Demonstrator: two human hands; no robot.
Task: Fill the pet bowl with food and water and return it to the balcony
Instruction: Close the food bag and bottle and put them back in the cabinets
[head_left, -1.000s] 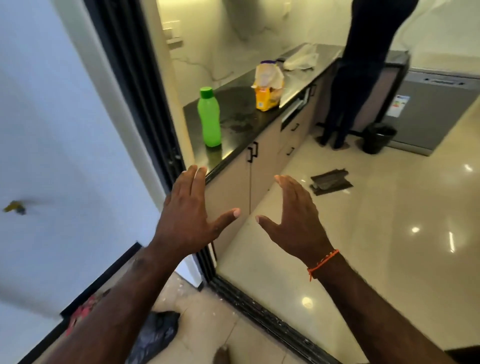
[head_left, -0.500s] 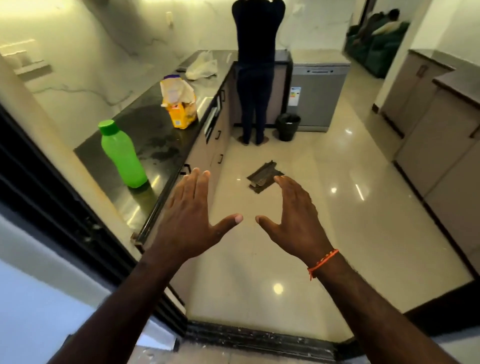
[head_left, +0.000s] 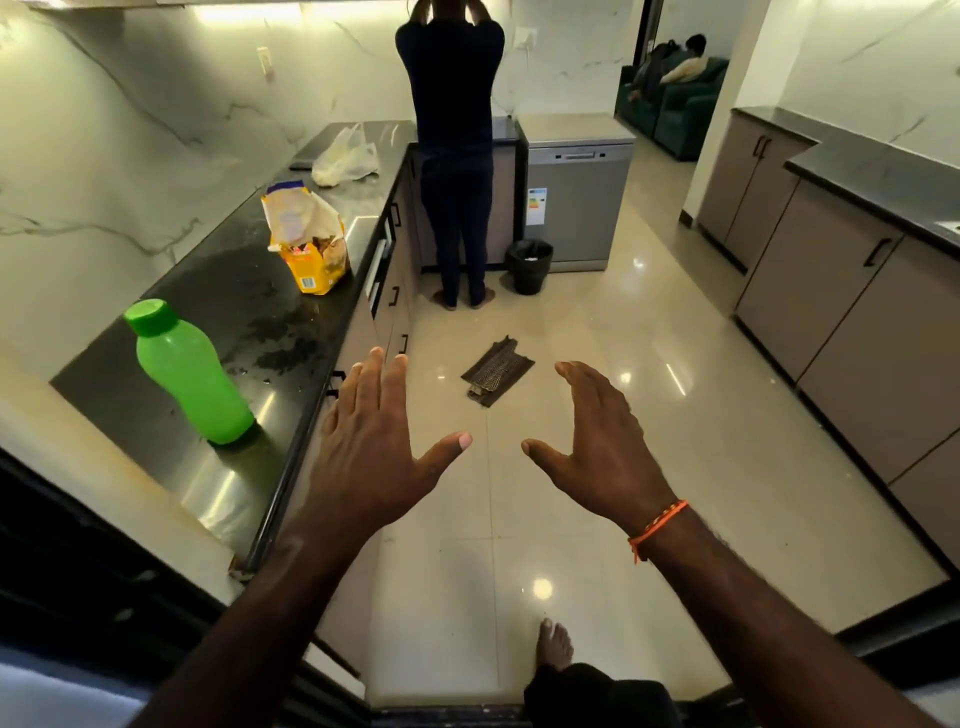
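My left hand (head_left: 374, 447) and my right hand (head_left: 597, 441) are held out in front of me over the kitchen floor, fingers spread, both holding nothing. A green water bottle (head_left: 189, 374) with its cap on stands upright at the near end of the black countertop (head_left: 260, 306) on my left. Farther along that counter sits an opened yellow pet-food bag (head_left: 309, 239). No pet bowl is in view.
A person in dark clothes (head_left: 457, 156) stands at the far counter, back to me. A black bin (head_left: 530, 265) and a dishwasher (head_left: 576, 192) are beside them. A dark mat (head_left: 496, 369) lies on the tiled floor. Cabinets (head_left: 831, 312) line the right. My foot (head_left: 553, 644) is past the door track.
My view has swung right and forward from the balcony doorway into the kitchen. The bottle and food bag are closer now. Both hands stay open and apart.
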